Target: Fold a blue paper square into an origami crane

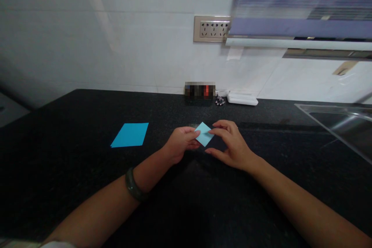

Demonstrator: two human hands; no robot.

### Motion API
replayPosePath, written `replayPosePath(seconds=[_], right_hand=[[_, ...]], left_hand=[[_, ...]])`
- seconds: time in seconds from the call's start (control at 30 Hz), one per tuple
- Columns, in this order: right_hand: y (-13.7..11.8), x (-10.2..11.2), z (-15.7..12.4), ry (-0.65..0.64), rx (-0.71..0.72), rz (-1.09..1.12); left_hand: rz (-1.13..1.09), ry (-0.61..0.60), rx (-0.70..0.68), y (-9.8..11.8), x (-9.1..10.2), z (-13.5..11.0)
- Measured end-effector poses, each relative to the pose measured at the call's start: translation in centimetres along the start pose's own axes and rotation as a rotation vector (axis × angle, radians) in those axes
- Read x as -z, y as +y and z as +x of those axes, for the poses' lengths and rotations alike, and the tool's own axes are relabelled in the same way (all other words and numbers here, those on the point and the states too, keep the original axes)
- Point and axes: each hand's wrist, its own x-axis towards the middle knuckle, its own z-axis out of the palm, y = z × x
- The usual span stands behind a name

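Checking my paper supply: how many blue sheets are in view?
2: flat sheet on the counter at left; small piece pinched between left hand and right hand. None seem hidden.

Home kitchen: dark stone counter (72, 170), steel sink (343, 124), tiled wall (116, 46), range hood (302, 11).

The counter (72, 170) was dark speckled stone, smooth with a dull sheen. The small folded paper (204, 134) looked thin, matt and pale blue; the flat sheet (130, 135) was the same matt paper in a stronger blue. The wall (116, 46) was glossy white tile. The sink (343, 124) was brushed metal, the bangle (133, 186) polished, grey-green.
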Motion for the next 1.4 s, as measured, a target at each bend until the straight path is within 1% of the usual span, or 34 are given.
replayPosePath(seconds=[0.03,0.1,0.37,0.5,0.6,0.8,0.93,1.07,1.4], right_hand=[[0.0,0.0,0.0,-0.013,0.045,-0.046],[0.0,0.0,0.0,-0.034,0.079,-0.094],[-0.2,-0.3,0.0,-0.034,0.062,-0.078],[0.0,-0.5,-0.1,0.011,0.075,-0.061],[0.0,-0.7,-0.3,0.071,0.019,-0.051],[-0.7,-0.9,-0.1,0.211,-0.191,0.045],[-0.7,-1.1,0.1,0.202,-0.286,0.147],[-0.7,-1.2,0.0,0.204,-0.338,0.174],[-1.3,-1.2,0.0,0.21,-0.378,0.232]], left_hand=[[-0.016,0.015,0.0,0.0,0.1,0.1],[-0.03,0.028,0.001,0.0,0.1,0.1],[-0.021,0.047,-0.003,0.2,-0.3,0.0],[-0.066,0.013,0.002,0.1,-0.2,0.0],[-0.104,-0.038,-0.001,0.0,-0.2,0.0],[-0.091,-0.123,-0.028,0.1,-0.7,-0.4],[-0.059,-0.142,-0.059,0.1,-0.9,-0.5],[-0.01,-0.124,-0.076,0.1,-1.1,-0.5],[0.229,0.007,-0.143,0.1,-1.5,-0.6]])
